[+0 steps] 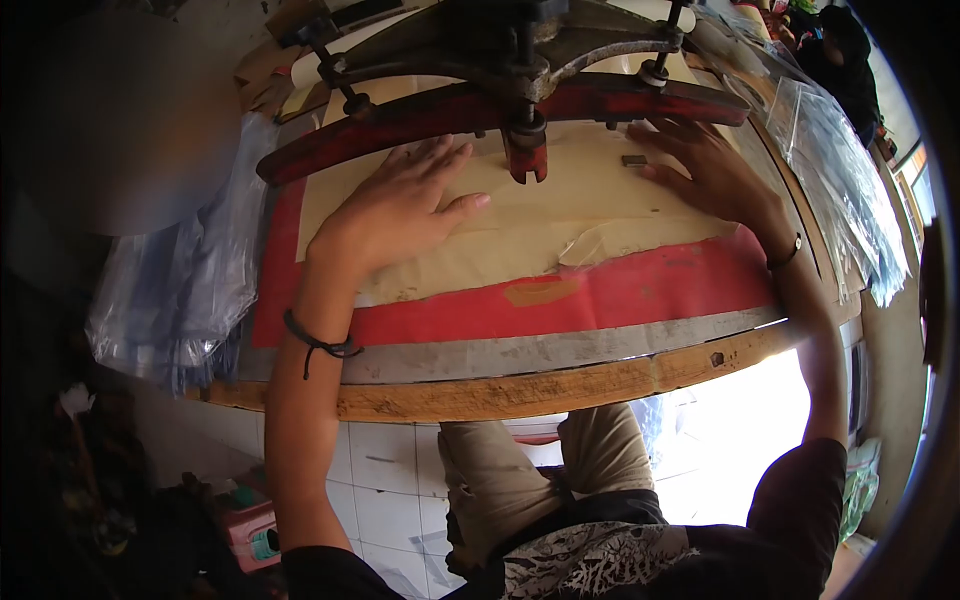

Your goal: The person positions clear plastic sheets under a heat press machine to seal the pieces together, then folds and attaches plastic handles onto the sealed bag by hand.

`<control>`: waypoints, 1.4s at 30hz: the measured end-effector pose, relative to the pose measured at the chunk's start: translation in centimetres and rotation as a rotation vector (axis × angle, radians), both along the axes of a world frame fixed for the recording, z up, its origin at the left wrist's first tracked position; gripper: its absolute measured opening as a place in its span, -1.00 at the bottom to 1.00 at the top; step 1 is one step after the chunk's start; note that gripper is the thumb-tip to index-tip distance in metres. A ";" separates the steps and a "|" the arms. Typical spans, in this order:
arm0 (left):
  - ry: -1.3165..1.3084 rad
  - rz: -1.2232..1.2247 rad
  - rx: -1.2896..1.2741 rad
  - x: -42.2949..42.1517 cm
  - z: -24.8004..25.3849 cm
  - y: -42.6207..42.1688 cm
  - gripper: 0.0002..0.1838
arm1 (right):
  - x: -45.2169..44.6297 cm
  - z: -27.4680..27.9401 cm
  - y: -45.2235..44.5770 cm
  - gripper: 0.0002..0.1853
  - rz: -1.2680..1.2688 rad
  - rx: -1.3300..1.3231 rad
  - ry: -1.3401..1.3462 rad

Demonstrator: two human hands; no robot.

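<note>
From where I stand, I see a person who sits at a work table and keeps both bare hands forward over a tan sheet (540, 215). This sheet lies on a red sheet (650, 292), whose near part shows as a wide band, and under the red there is a grey board (500, 357), close to the wooden table edge (520, 395). The left hand (400, 200) is laid palm down on the left part of the tan sheet, fingers loosely spread, thumb apart, and it grasps nothing. The right hand (700, 170) is also unclenched and holds no object that I can see; it is on the right part of the same sheet, and its thumb is just beside a small dark block (634, 160). Above the sheet hangs a curved red bar (400, 126), carried by a dark metal frame (440, 45), and the fingertips of both hands come near to it. The lower edge of the tan sheet is uneven, with a torn flap (598, 245) near its middle. Clear plastic (180, 285) is heaped at the left, and more plastic sheets (835, 180) lie at the right.
</note>
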State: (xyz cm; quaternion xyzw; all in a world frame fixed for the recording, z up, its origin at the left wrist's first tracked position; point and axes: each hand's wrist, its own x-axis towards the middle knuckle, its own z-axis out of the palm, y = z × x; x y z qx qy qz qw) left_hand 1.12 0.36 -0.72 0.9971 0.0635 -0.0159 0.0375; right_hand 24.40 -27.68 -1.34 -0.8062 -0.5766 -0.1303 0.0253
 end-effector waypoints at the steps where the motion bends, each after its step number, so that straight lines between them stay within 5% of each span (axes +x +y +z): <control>1: -0.001 0.001 -0.008 -0.2 0.0 -0.2 -0.21 | -0.2 0.1 0.0 -0.42 0.000 -0.006 0.018; 19: -0.028 0.043 0.051 -0.1 -0.4 0.8 -0.12 | 0.5 0.6 -0.7 -0.45 -0.010 0.093 0.235; 36: 0.013 0.016 -0.064 -1.1 0.7 0.4 -0.10 | 0.1 1.0 -1.1 -0.54 -0.001 0.027 0.152; 42: 0.093 0.194 -0.007 -2.1 2.2 1.4 -0.03 | 0.1 0.9 -1.1 -0.50 0.026 0.010 0.138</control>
